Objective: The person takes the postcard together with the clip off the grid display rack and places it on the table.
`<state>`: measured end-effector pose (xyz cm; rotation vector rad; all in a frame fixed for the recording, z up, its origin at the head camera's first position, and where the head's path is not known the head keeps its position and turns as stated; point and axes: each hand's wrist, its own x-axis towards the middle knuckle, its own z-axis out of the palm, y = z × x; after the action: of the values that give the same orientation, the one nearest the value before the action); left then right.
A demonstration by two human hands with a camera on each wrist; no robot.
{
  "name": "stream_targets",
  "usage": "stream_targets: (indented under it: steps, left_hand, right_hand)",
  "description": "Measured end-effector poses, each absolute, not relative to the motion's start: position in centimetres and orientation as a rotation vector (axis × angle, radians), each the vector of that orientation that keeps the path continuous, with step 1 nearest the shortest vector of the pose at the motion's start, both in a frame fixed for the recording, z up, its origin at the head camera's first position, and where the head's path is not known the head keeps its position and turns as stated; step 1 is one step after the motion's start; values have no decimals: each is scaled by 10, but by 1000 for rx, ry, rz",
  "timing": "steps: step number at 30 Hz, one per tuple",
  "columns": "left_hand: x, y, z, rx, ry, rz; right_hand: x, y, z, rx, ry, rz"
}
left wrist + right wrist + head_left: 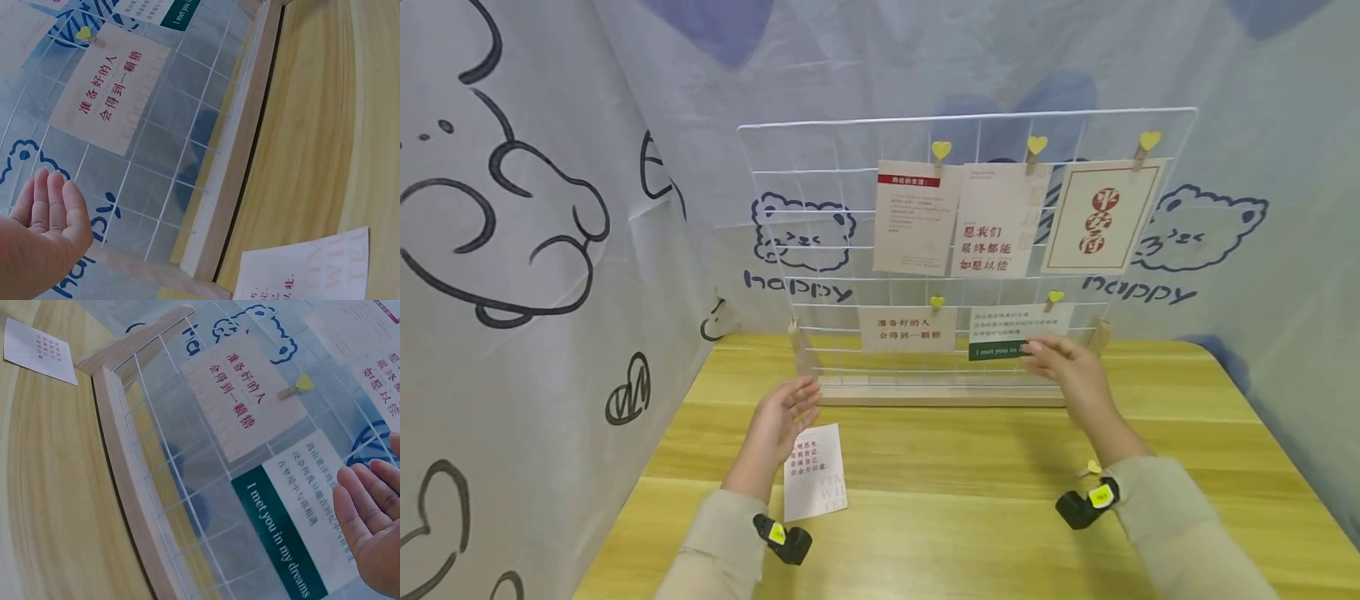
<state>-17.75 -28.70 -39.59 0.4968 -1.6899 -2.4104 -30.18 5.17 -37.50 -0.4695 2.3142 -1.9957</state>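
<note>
My right hand (1071, 375) is raised at the right part of a white wire grid rack, its fingertips overlapping the lower edge of a card with a green band (996, 331). In the right wrist view the fingers (369, 500) are loosely extended beside that card, and nothing shows in the palm. My left hand (780, 417) hovers at the rack's lower left, fingers relaxed and holding nothing. Just below it a loose white card with red writing (816, 479) lies on the table, its upper left corner partly covered by the hand. A cream card (109, 94) hangs on the grid above the left hand.
The grid rack (970, 117) stands on a wooden base (940, 401) at the table's back. Three larger cards, including a red-bordered one (1075, 242), hang in its top row by yellow heart clips (1037, 146). Another heart clip (1092, 467) lies on the table near the right wrist.
</note>
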Motion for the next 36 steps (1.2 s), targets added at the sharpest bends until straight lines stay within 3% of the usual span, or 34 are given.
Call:
stream_targets:
  steps: [17, 36]
  left_hand:
    - [-201, -271, -370, 311, -1521, -2529]
    - [-232, -255, -340, 281, -1489, -2550]
  right_hand:
    - [-310, 19, -331, -651, 2140, -2136]
    - [-321, -8, -288, -745, 1971, -2304]
